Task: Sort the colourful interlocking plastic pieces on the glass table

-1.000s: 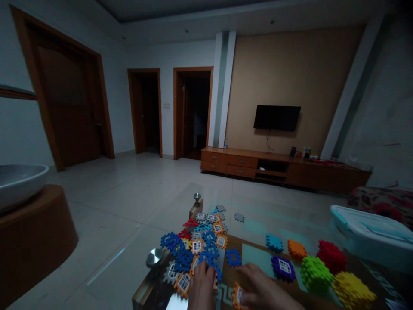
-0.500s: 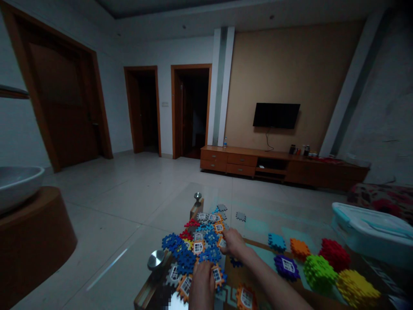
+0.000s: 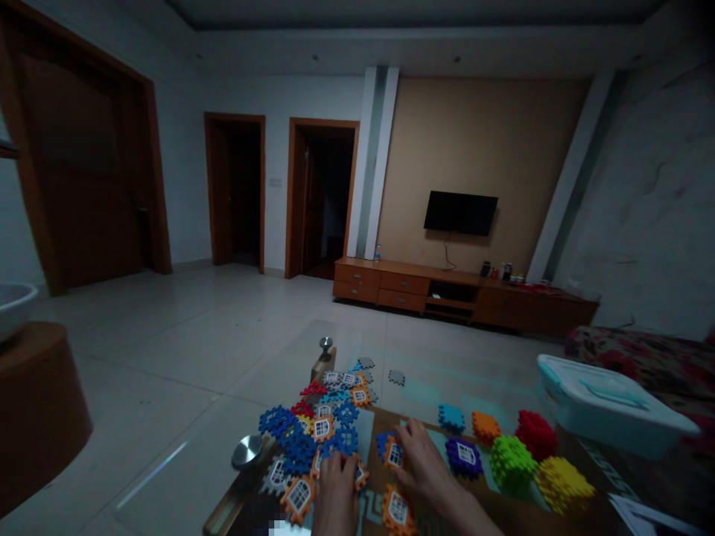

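On the glass-topped bench [image 3: 514,508], many toothed plastic tiles are spread. By the right hand [image 3: 421,458], an orange tile [image 3: 394,452] with a white window insert is gripped at its edge, between thumb and fingers. Just behind this tile, a blue tile [image 3: 382,444] is partly hidden. Nearer to the person, a second orange tile [image 3: 398,511], also with a window, is seen lying flat.

The left hand [image 3: 337,487] is placed at the near right part of a mixed pile [image 3: 297,448], with its fingers bent downward. An orange edge is visible beside these fingers, but whether anything is gripped there cannot be told. In the pile, blue, red, orange and grey tiles are overlapped.

To the right of the right hand, a purple tile [image 3: 463,456] with a white window is placed. Around it are arranged a light blue stack [image 3: 450,418], an orange stack [image 3: 485,426], a red stack [image 3: 536,434], a green stack [image 3: 511,463] and a yellow stack [image 3: 565,484]. Behind these, a lidded box [image 3: 611,406] is seen.
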Demonstrator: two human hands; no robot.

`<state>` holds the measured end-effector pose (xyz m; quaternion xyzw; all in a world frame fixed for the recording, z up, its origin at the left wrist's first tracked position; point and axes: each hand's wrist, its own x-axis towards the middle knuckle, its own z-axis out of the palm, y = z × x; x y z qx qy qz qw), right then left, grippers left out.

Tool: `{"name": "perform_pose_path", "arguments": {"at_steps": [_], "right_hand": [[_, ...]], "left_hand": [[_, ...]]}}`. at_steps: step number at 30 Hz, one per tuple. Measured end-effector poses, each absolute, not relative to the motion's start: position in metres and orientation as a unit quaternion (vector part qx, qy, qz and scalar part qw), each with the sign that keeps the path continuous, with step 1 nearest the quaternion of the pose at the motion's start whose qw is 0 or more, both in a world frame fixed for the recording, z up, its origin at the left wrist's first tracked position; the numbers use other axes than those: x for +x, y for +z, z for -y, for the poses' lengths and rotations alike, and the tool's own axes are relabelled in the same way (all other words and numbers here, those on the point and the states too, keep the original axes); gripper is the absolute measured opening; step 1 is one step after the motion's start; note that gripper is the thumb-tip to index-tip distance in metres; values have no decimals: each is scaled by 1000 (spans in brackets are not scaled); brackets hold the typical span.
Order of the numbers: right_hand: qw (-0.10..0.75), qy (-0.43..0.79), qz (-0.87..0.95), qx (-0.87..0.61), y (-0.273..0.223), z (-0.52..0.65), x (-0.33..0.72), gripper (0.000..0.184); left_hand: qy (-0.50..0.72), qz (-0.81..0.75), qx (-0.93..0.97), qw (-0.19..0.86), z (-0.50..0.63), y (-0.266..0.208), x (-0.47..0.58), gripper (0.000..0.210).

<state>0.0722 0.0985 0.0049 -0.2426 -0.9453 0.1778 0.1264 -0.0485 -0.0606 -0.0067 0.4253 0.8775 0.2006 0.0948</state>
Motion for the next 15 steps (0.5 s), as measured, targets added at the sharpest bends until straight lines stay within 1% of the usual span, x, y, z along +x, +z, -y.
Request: {"name": "perform_pose_path", "arguments": {"at_steps": [4, 7, 12, 15], "right_hand": [[106, 158, 936, -295, -7, -97, 81, 36], [112, 173, 927, -313, -9, -96, 80, 31], [113, 231, 906, -337, -13, -99, 76, 40], [132, 273, 891, -338, -16, -103, 75, 34]], "left_hand": [[174, -895, 404, 77, 58, -9, -46, 65], [181, -894, 404, 61, 57, -9, -46, 61], [191, -887, 416, 64, 60, -5, -45, 55], [220, -875, 426, 75, 62, -5, -46, 53]]}}
